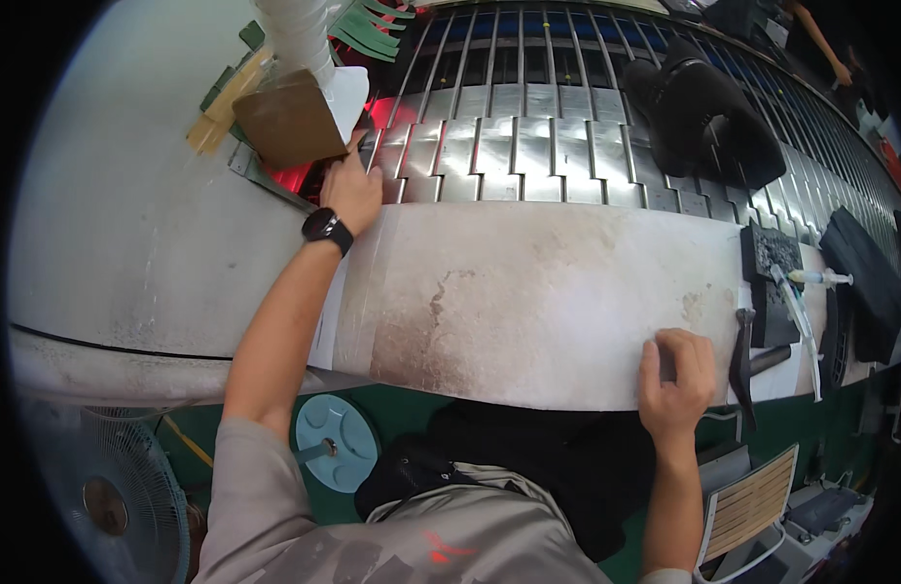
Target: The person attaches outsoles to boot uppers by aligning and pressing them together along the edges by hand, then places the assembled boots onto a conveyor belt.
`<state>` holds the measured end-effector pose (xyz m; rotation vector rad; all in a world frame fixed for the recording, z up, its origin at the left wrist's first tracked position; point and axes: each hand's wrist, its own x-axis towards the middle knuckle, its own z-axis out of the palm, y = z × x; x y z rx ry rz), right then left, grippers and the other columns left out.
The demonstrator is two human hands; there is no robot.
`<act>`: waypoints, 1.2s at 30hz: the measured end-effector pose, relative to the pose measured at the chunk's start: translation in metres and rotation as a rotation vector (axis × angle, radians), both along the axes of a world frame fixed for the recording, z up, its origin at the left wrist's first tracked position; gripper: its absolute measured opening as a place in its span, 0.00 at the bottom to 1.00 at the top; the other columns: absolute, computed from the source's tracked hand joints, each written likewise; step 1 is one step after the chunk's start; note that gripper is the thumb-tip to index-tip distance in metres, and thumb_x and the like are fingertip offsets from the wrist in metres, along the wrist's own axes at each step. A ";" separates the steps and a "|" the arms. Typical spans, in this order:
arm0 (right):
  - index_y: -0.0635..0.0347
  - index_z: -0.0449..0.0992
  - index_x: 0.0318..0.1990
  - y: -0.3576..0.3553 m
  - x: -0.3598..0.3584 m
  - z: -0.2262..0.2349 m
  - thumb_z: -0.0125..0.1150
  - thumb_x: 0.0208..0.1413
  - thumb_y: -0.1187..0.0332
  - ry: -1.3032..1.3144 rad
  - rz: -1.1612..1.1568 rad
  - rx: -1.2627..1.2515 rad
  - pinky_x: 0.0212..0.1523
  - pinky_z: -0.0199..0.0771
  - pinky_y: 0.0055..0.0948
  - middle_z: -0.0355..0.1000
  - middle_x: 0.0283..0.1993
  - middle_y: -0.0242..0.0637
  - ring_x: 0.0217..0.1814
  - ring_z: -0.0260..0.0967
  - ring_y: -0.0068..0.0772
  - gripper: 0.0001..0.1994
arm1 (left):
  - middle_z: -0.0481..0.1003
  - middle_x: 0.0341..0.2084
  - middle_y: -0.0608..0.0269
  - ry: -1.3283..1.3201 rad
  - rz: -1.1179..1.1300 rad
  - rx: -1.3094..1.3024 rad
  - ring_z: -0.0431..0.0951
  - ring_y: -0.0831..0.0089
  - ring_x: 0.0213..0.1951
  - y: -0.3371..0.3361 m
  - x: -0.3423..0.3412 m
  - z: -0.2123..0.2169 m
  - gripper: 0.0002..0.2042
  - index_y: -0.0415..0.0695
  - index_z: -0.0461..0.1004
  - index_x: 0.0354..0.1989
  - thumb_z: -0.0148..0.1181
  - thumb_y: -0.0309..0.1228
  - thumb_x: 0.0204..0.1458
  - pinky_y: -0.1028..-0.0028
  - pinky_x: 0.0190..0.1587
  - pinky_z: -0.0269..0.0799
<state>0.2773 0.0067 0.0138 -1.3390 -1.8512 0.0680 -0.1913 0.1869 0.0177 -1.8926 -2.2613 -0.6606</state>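
Note:
My left hand point(351, 193), with a dark watch point(326, 229) on the wrist, reaches to the red-lit opening at the left end of the conveyor point(538, 146). A brown cardboard flap point(290, 119) hangs just above it. Its fingers are closed around something dark at the opening, mostly hidden by the hand and the flap. On the near edge of the worktable point(538, 282) rests my right hand point(676, 380), loosely curled and holding nothing, thumb apart from the fingers. Beside it lies a dark hammer-like tool point(743, 365).
Black boots point(708, 122) lie on the conveyor at the right. A black block point(767, 255), syringes point(820, 277) and a dark pad point(859, 282) sit at the table's right end. Below are a fan point(110, 501) and a slatted chair point(752, 501). Another person's arm point(822, 44) shows far right.

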 end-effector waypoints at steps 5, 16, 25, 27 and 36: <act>0.66 0.79 0.40 -0.005 0.005 0.003 0.70 0.51 0.79 0.063 -0.025 -0.019 0.40 0.75 0.43 0.79 0.39 0.47 0.39 0.75 0.52 0.09 | 0.79 0.54 0.36 0.039 0.076 -0.166 0.80 0.37 0.54 0.072 -0.050 -0.017 0.21 0.43 0.77 0.60 0.61 0.38 0.60 0.48 0.60 0.73; 0.64 0.80 0.38 -0.004 0.007 0.006 0.71 0.49 0.77 0.054 -0.038 0.034 0.37 0.74 0.43 0.80 0.38 0.44 0.36 0.75 0.49 0.09 | 0.84 0.42 0.43 -0.213 -0.028 -0.267 0.86 0.52 0.41 0.091 0.023 -0.012 0.29 0.33 0.79 0.54 0.72 0.47 0.56 0.59 0.49 0.79; 0.65 0.60 0.75 0.014 0.000 0.048 0.59 0.74 0.51 0.966 0.120 -0.182 0.63 0.74 0.40 0.73 0.67 0.53 0.66 0.74 0.41 0.33 | 0.71 0.63 0.41 -0.377 -0.719 0.164 0.73 0.48 0.63 -0.072 0.220 0.061 0.52 0.34 0.60 0.74 0.84 0.41 0.42 0.55 0.66 0.68; 0.67 0.61 0.72 0.029 -0.021 0.067 0.57 0.75 0.52 1.122 0.265 0.073 0.57 0.75 0.35 0.71 0.64 0.48 0.57 0.73 0.31 0.31 | 0.65 0.69 0.40 -0.364 -0.885 0.230 0.67 0.45 0.70 -0.102 0.238 0.058 0.60 0.34 0.53 0.77 0.86 0.44 0.39 0.53 0.72 0.61; 0.69 0.77 0.60 -0.022 -0.077 0.099 0.59 0.74 0.61 0.784 0.250 0.163 0.53 0.79 0.37 0.80 0.50 0.49 0.50 0.80 0.44 0.18 | 0.67 0.58 0.54 -0.665 -0.831 0.479 0.69 0.62 0.58 -0.142 0.244 0.118 0.58 0.35 0.63 0.71 0.69 0.74 0.44 0.61 0.62 0.66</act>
